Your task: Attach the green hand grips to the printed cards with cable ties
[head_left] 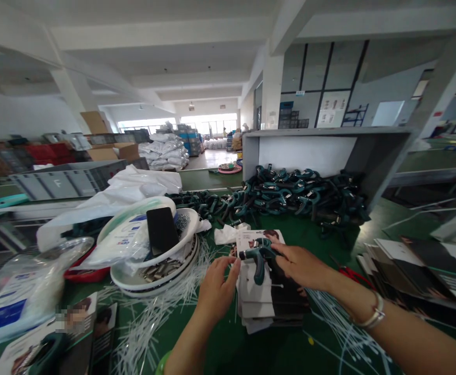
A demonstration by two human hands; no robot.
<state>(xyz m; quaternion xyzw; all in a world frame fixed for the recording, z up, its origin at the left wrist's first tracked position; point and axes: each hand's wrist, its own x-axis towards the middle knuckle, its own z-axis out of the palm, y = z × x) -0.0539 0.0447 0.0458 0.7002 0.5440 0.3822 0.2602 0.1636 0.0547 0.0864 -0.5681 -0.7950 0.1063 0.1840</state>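
A dark teal tool with a curved handle [258, 266] lies on a stack of printed cards [256, 297] in front of me. My right hand [300, 263] reaches in from the right, its fingers closed on the tool's right end. On the other side, my left hand [219, 284] is at the stack's left edge, beside the tool's left tip. Its thumb and forefinger point toward that tip, and whether they pinch something thin is too small to tell. A white cable tie end shows on the cards below the tool.
Many teal tools [286, 195] spill from a grey bin [384, 172] behind the stack. White bowls [153, 281] with metal parts and a black phone [161, 230] stand left. Loose white ties [150, 325] lie around; more cards [419, 271] and red-handled pliers [355, 274] are right.
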